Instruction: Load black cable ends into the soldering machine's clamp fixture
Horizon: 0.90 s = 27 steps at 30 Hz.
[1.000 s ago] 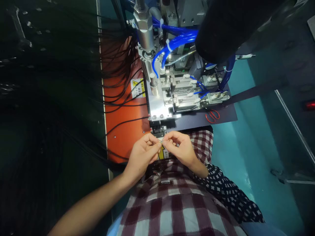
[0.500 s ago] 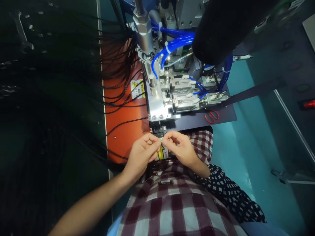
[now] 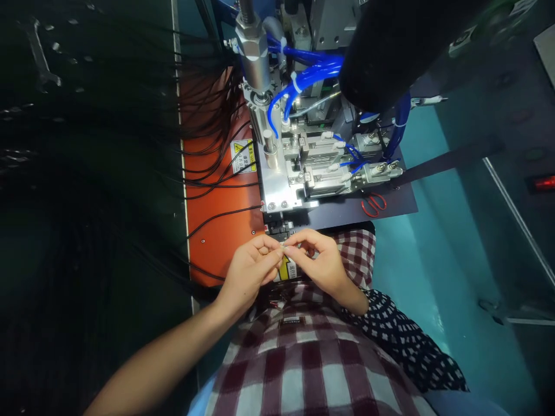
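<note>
My left hand (image 3: 252, 267) is closed in a pinch, thumb against index finger, in front of the machine. My right hand (image 3: 318, 260) pinches from the other side, and the fingertips of both hands meet. Whatever lies between them is too small to make out. Just beyond the fingertips is a small black fixture (image 3: 280, 224) at the machine's front edge. Below the fingers shows part of a yellow and white label (image 3: 285, 269). Above the fixture stands the machine's silver metal block (image 3: 277, 190).
Blue air hoses (image 3: 316, 72) and pneumatic cylinders (image 3: 327, 179) fill the machine's right side. Black cables (image 3: 217, 216) cross the orange plate (image 3: 217, 248) at left. Red-handled scissors (image 3: 373, 205) lie on the dark plate. A thick black tube (image 3: 390, 52) hangs at upper right.
My right hand has shifted very slightly left, its fingertips closer against those of my left hand. The left hand and the machine look the same.
</note>
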Motion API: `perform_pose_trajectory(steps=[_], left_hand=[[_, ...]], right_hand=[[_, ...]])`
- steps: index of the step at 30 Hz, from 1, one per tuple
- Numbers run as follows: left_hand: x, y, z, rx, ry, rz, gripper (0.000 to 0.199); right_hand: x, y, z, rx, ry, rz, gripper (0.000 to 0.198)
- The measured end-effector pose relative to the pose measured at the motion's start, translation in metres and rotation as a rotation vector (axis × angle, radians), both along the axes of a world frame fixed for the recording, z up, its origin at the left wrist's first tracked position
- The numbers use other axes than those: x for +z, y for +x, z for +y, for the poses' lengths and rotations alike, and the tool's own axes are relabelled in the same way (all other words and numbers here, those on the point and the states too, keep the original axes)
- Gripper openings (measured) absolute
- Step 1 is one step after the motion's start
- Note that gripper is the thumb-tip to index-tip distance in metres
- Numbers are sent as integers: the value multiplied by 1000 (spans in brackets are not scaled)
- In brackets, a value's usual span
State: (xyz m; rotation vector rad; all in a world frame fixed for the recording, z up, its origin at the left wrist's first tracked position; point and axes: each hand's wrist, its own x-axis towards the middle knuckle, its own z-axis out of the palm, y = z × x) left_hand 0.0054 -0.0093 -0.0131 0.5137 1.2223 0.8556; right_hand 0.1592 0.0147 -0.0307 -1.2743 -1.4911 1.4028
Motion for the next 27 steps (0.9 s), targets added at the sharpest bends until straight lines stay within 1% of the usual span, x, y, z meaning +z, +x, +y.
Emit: perform_pose_trajectory(steps=[5, 7, 9, 11, 13, 15, 18, 21, 23, 25, 27], left_hand=[[0, -2, 1, -49, 17, 22, 20], [0, -3, 2, -89, 65, 104, 18], [1, -5, 3, -123, 212, 291, 14], [1, -8, 4, -145, 426, 535, 10], [1, -12, 7, -183, 615, 735, 10], [-2, -16, 11, -235, 732, 867, 15], [-8, -19, 17, -284, 853, 979, 21], [-15, -21, 20, -310, 915, 1046, 22], [-18, -21, 20, -324, 920, 1119, 21], [-19, -22, 19, -333, 890, 1183, 19], [-17, -24, 19, -350, 833, 1165, 18]], right_hand=[[1, 2, 1, 41, 151, -101, 12], [1, 3, 2, 47, 164, -113, 13], [0, 5, 3, 42, 134, -107, 15], [-3, 7, 6, 24, 91, -99, 16], [-7, 9, 9, 2, 51, -92, 17], [-13, 10, 14, -18, 4, -66, 17], [-22, 10, 21, -42, -80, -5, 18], [-29, 7, 25, -48, -127, 9, 19], [-30, 6, 27, -54, -133, 4, 20], [-30, 6, 28, -63, -127, -3, 19], [-29, 6, 28, -74, -110, -21, 18]])
